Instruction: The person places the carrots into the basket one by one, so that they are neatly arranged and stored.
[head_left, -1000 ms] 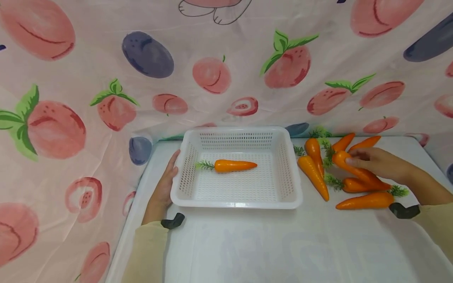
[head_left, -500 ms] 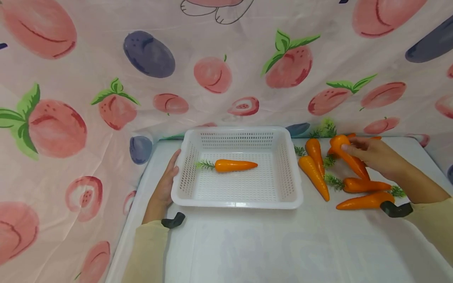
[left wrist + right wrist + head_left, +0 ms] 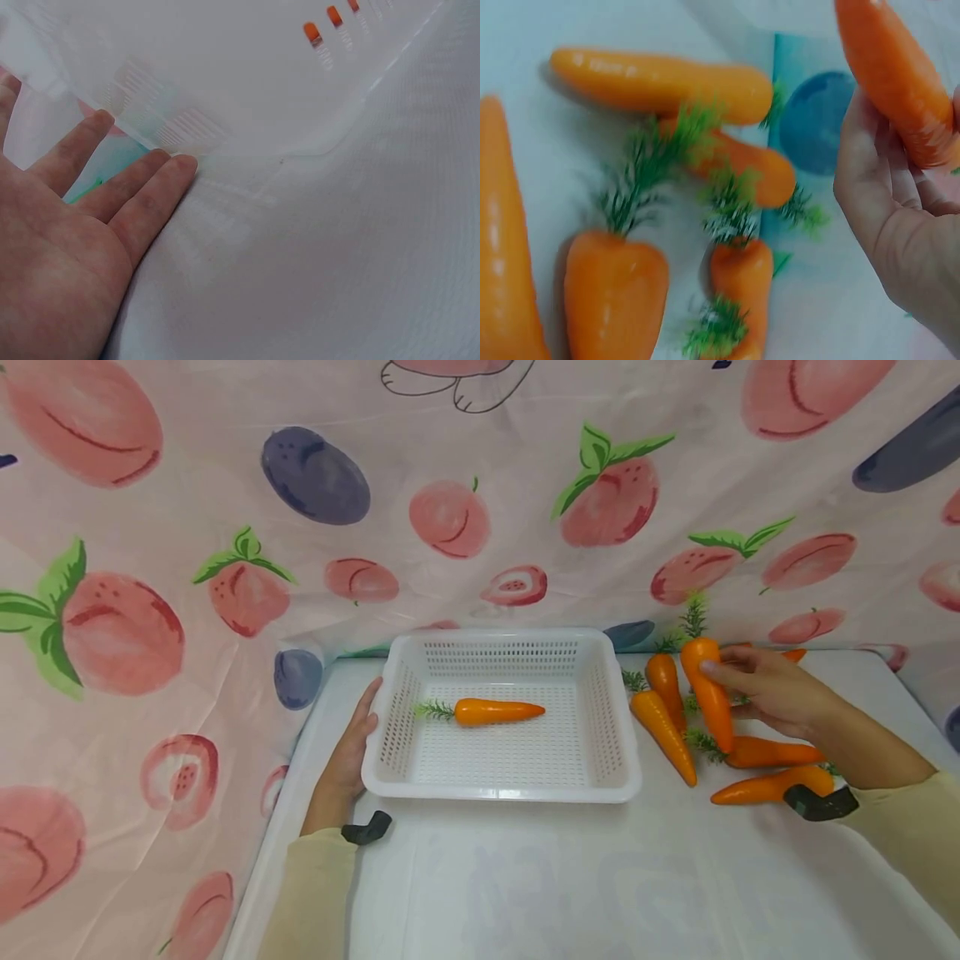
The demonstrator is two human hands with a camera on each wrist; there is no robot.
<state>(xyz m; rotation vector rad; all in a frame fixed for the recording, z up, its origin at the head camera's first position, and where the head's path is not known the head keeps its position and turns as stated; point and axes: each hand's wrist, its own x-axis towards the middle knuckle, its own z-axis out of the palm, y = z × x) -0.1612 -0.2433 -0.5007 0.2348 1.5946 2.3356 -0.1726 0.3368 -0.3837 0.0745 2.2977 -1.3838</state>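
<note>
Held carrot (image 3: 711,697) has shifted left since the earlier frame, nearer the basket (image 3: 498,794). Right hand (image 3: 783,689) grips it, thumb across the front; glossy orange body, tapered tip down, feathery green top up. It hangs over the loose carrots (image 3: 663,737), smooth tapering cones right of the basket. Left hand (image 3: 347,752), fingers straight and spread, touches the basket's left side. Basket: white, rectangular, rounded corners, perforated walls, gridded floor; one carrot (image 3: 495,712) lies inside, lengthwise.
</note>
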